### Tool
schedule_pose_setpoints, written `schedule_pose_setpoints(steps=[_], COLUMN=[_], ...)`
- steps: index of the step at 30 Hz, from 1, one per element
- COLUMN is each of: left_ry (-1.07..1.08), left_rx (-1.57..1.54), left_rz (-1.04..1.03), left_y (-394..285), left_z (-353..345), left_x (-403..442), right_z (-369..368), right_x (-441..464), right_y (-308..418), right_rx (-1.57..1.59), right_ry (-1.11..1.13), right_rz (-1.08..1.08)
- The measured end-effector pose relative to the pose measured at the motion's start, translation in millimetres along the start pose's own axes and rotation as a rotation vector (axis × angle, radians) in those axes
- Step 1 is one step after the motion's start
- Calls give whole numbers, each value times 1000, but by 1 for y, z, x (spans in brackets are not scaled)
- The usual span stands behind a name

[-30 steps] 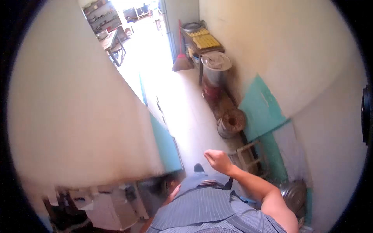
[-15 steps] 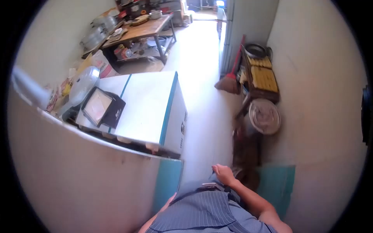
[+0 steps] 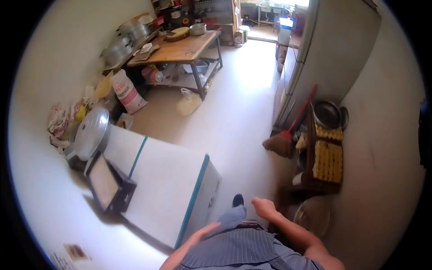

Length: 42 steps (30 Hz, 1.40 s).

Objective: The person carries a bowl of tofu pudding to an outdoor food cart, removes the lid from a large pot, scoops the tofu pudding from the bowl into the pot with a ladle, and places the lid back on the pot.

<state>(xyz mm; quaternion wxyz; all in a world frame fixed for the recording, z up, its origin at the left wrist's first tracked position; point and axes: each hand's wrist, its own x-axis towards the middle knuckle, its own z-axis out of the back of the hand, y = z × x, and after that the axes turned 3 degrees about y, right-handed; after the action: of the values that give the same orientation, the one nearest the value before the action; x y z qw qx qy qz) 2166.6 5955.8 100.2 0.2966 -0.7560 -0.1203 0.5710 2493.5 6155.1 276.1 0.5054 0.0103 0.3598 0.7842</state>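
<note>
My right hand (image 3: pixel 264 208) is in front of my waist, its fingers curled in, and I see nothing in them. It is nearest to a round lidded container (image 3: pixel 313 215) by the right wall, without touching it. Low at my left side is my left hand (image 3: pixel 206 231), fingers stretched forward beside my trouser leg and slightly blurred. It appears to hold nothing. The white chest-like cabinet (image 3: pixel 166 180) with green edging stands to its left. On that cabinet rest a dark-framed box (image 3: pixel 104 182) and a large metal lid (image 3: pixel 92 132).
Ahead on the left is a wooden table (image 3: pixel 180 49) with pots. A plastic bag (image 3: pixel 189 102) and a printed sack (image 3: pixel 128 92) sit on the floor. To the right are a red-handled broom (image 3: pixel 281 141), yellow egg trays (image 3: pixel 328 159), a dark pan (image 3: pixel 327 113) and a tall fridge (image 3: pixel 333 58).
I have moved forward along the floor, past the green panels. The cabinet, broom and egg trays now appear lower in view. My left hand has come into sight beside my leg.
</note>
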Motion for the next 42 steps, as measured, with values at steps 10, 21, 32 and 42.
schedule_pose_setpoints(steps=[10,21,32,42], left_ry=[169,-85,-213,-389], left_rx=[229,-117,-234,522], left_rz=[-129,-123,-281,-209], left_y=[-356,-519,-700,-996], left_z=[90,205,364,587], left_x=[144,298,455,609], right_z=[97,163,449,480], right_x=[140,456,886,996], right_y=[-216,-414,-308,-386], right_rx=[272,73,414,169], right_ry=[-160,104,-59,17], right_rz=[-463,-494,-362,-566])
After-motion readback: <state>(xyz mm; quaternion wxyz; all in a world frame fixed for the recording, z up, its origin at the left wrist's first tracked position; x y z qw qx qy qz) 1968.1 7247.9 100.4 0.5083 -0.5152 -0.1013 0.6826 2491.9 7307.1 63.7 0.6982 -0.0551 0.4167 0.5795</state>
